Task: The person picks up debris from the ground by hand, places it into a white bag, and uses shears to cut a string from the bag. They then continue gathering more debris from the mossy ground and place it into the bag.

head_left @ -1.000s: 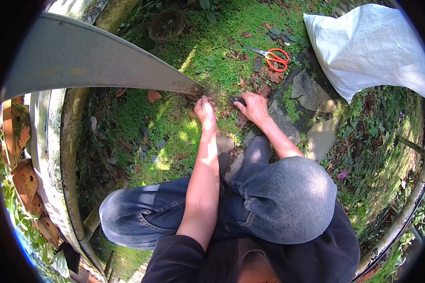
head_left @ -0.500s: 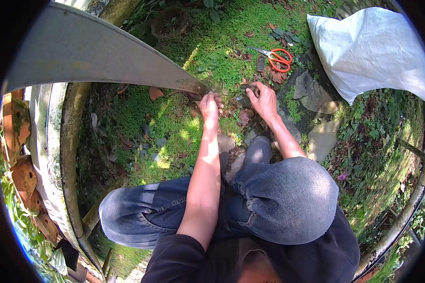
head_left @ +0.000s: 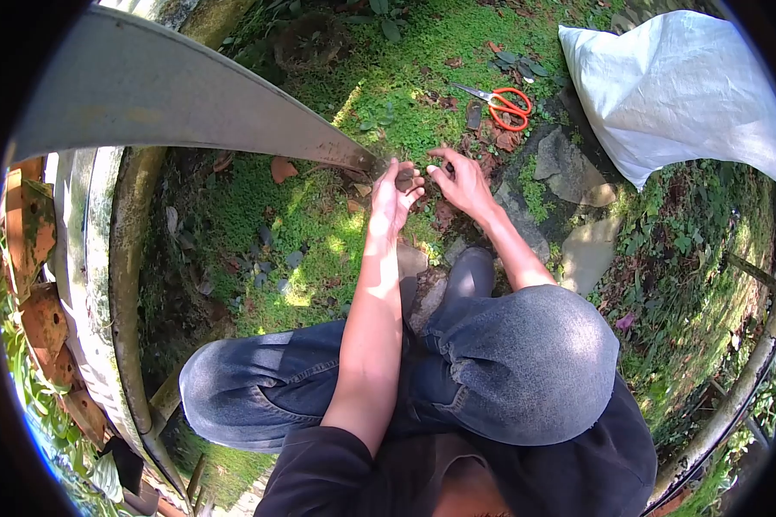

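Observation:
My left hand (head_left: 391, 203) is turned palm up over the mossy ground, its fingers curled round a small dark scrap (head_left: 405, 178) that looks like a bit of dead leaf. Just to its right is my right hand (head_left: 464, 184), back upward. A small gap shows between its thumb and forefinger, which point toward the left hand's fingertips, and nothing shows between them. Beyond the right hand, scissors (head_left: 502, 105) with orange-red handles lie on the ground, blades pointing left.
A grey metal panel (head_left: 190, 95) tapers down to a point beside my left hand. At the upper right lies a white woven sack (head_left: 672, 86). Flat stones (head_left: 569, 168) and dry brown leaves (head_left: 497, 136) lie near my right hand. Low green plants (head_left: 319, 250) cover the ground.
My left hand has turned palm up and opened its fingers somewhat. My right hand has shifted left, closer to it. The scissors and sack have stayed in place.

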{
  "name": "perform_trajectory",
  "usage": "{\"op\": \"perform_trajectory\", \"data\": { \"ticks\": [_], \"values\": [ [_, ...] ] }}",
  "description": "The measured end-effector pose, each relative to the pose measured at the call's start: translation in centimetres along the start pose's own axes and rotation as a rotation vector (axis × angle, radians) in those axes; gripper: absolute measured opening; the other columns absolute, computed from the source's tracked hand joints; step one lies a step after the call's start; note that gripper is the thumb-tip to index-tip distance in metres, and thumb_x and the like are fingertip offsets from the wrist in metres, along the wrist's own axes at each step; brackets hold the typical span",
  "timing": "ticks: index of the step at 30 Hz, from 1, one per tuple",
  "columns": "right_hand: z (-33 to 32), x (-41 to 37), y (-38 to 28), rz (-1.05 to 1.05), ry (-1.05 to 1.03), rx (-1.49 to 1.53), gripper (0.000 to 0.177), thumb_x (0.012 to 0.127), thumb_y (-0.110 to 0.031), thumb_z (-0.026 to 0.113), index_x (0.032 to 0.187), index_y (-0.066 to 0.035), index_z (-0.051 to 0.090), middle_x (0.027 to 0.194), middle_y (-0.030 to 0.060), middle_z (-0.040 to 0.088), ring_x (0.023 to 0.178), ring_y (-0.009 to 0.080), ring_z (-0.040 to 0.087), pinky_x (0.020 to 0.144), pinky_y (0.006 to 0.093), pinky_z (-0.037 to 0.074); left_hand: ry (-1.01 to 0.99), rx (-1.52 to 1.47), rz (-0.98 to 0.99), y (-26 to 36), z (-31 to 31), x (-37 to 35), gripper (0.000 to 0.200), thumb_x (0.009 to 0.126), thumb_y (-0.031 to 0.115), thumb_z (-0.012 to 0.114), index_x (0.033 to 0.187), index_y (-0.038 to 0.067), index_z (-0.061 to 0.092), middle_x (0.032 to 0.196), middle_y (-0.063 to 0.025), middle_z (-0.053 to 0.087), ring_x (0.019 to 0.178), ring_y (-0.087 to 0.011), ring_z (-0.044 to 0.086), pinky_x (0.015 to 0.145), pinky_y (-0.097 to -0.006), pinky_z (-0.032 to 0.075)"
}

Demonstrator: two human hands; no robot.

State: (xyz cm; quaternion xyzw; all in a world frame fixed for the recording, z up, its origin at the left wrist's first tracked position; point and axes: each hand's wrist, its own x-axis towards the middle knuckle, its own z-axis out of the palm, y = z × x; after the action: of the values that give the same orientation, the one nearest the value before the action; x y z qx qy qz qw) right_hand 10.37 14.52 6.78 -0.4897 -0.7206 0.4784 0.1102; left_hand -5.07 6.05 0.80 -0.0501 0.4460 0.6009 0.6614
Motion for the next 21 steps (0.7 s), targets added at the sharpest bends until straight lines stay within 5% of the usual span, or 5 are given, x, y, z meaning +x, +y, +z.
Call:
{"op": "perform_trajectory", "data": {
  "ticks": [4,16,21],
  "values": [
    [0.5,0.7,3.2,-0.253,0.093,-0.206,0.03,0.085,-0.015,0.067,0.113,-0.004,0.067,0.099,0.0152,0.067,0.089,0.0366,0.065,0.08,0.0437,0.053,0.12,0.09,0.122,0.3,-1.8,0.1,0.034,0.103,0.036,0.053,0.107,0.002,0.059,0.089,-0.008,0.065,0.076,-0.0187,0.067,0.063,-0.0308,0.056],
    [5.8,-1.2,4.6,-0.279,0.04,-0.565,0.015,0.081,-0.014,0.068,0.093,-0.006,0.069,0.092,0.0143,0.06,0.09,0.0333,0.066,0.071,0.0478,0.053,0.169,0.029,0.199,-0.1,-3.5,-0.1,0.022,0.101,0.025,0.055,0.107,0.005,0.06,0.088,-0.0066,0.065,0.074,-0.0178,0.066,0.061,-0.0299,0.056],
    [4.8,-1.2,4.6,-0.131,0.064,-0.157,0.018,0.083,-0.017,0.071,0.096,-0.003,0.071,0.088,0.0138,0.064,0.081,0.0305,0.066,0.072,0.0426,0.052,0.168,0.02,0.212,-0.1,-3.3,-0.2,0.021,0.101,0.025,0.055,0.107,0.005,0.06,0.088,-0.0068,0.065,0.074,-0.0174,0.066,0.061,-0.0292,0.055]
  ]
}}
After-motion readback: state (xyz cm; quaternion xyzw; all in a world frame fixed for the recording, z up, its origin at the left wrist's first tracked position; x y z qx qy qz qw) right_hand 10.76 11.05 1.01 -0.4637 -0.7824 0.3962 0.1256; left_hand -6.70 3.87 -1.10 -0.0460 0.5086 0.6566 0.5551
